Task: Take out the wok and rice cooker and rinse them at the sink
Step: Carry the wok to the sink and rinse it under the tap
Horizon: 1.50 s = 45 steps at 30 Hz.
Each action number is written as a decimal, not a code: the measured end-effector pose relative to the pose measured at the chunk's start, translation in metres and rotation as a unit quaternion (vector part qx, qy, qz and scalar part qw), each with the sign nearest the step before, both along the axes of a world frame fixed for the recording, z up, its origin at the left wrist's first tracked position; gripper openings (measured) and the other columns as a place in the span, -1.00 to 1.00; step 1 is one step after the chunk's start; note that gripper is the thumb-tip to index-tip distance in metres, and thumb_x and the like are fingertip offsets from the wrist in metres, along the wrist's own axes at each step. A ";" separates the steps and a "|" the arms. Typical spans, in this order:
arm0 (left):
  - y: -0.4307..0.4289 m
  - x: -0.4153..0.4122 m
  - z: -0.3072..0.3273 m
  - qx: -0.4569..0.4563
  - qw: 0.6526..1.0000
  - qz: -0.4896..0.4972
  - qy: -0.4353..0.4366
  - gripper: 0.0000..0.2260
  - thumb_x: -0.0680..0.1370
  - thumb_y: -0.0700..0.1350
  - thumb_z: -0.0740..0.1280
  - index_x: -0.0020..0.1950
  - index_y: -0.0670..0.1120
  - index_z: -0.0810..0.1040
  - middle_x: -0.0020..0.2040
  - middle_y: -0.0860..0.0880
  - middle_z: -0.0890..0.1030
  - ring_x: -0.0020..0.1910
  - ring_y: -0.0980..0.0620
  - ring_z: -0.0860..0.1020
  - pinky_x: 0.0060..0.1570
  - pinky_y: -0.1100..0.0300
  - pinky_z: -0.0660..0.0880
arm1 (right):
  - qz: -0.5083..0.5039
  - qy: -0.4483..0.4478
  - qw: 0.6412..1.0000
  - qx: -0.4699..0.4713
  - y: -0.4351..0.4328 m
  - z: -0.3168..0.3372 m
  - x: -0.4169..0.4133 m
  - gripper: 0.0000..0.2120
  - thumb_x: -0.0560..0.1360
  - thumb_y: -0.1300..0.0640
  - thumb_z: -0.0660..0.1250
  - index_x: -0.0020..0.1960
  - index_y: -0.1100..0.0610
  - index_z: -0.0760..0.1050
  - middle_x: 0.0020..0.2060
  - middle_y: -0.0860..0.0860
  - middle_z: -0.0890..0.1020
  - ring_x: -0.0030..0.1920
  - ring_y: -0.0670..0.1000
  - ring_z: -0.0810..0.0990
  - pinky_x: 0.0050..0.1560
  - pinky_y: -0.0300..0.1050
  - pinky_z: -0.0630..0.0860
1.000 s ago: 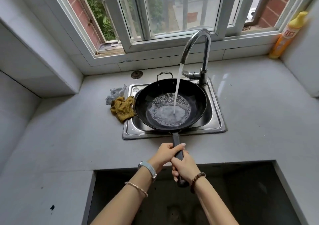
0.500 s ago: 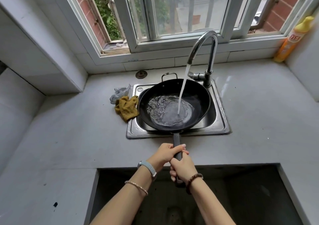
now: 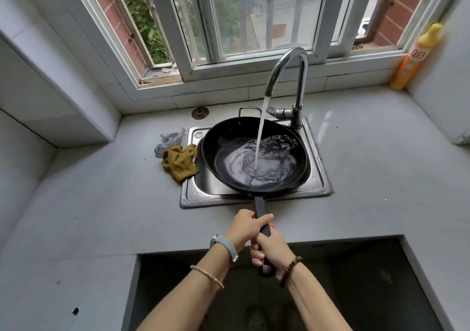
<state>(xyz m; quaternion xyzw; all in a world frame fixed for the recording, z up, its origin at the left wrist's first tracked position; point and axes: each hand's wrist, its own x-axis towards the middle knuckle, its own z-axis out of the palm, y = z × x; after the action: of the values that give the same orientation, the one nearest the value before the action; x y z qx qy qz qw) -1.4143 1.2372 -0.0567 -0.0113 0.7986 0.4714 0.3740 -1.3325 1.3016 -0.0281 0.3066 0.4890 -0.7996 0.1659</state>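
A silvery scourer (image 3: 169, 141) and a mustard-yellow cloth (image 3: 181, 164) lay on the counter (image 3: 89, 216), the cloth hanging over the left rim of the sink (image 3: 254, 199). The left forearm rose from the lower left, with a thin bracelet (image 3: 207, 276) and a grey wristband (image 3: 226, 246) on it. The left grip (image 3: 248, 226) was curled over the handle (image 3: 260, 206) from the left, fingers wrapped across the top. The black wok (image 3: 223, 150) sat over the sink basin, its handle reaching back over the counter towards the person. Water (image 3: 259, 137) ran from the curved tap (image 3: 300, 76) into the pan and pooled towards its right side. The right grip (image 3: 270, 250), just behind the left and touching it, was clenched round the handle's lower end, a beaded bracelet (image 3: 290, 271) at the wrist. A yellow bottle (image 3: 417, 56) stood in the far right corner.
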 end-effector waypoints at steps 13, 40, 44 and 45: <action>-0.043 -0.007 0.003 0.110 0.992 -0.011 -0.065 -0.63 0.57 -0.05 0.33 0.13 -0.38 0.55 -0.05 -0.18 0.70 -0.04 0.05 0.68 -0.07 0.32 0.53 | 0.021 -0.033 0.988 0.152 -0.043 -0.006 -0.017 -0.78 0.52 0.31 0.16 0.14 0.18 0.29 -0.44 0.11 0.42 -0.61 -0.02 0.40 -0.57 -0.18 0.43; -0.043 -0.014 -0.009 -0.042 0.995 -0.076 0.051 -0.63 0.41 0.20 0.35 -0.25 -0.11 0.46 -0.31 -0.11 0.50 -0.28 -0.06 0.52 -0.22 0.08 0.40 | -0.009 -0.049 0.980 0.193 -0.057 -0.018 -0.019 -0.83 0.54 0.26 0.14 0.12 0.12 0.31 -0.39 0.15 0.48 -0.59 -0.01 0.42 -0.55 -0.19 0.40; -0.038 -0.009 -0.002 -0.047 0.995 -0.063 0.063 -0.69 0.50 0.07 0.36 -0.33 -0.09 0.42 -0.39 -0.01 0.44 -0.38 0.05 0.40 -0.28 0.16 0.35 | 0.008 -0.048 0.984 0.171 -0.048 -0.019 -0.018 -0.80 0.56 0.24 0.15 0.17 0.10 0.29 -0.42 0.12 0.47 -0.60 -0.02 0.42 -0.53 -0.18 0.42; -0.035 -0.007 -0.002 -0.057 0.994 -0.057 0.067 -0.69 0.49 0.07 0.36 -0.35 -0.08 0.42 -0.41 0.01 0.44 -0.39 0.05 0.40 -0.29 0.17 0.35 | 0.017 -0.042 0.986 0.159 -0.044 -0.017 -0.016 -0.79 0.57 0.23 0.15 0.20 0.11 0.28 -0.44 0.11 0.45 -0.60 -0.03 0.41 -0.54 -0.19 0.41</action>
<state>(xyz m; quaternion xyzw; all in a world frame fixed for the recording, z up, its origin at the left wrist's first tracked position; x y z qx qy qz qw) -1.4216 1.2023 -0.0591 0.0448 0.8468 0.4029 0.3444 -1.3488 1.2578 -0.0455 0.3537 0.6076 -0.6952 0.1495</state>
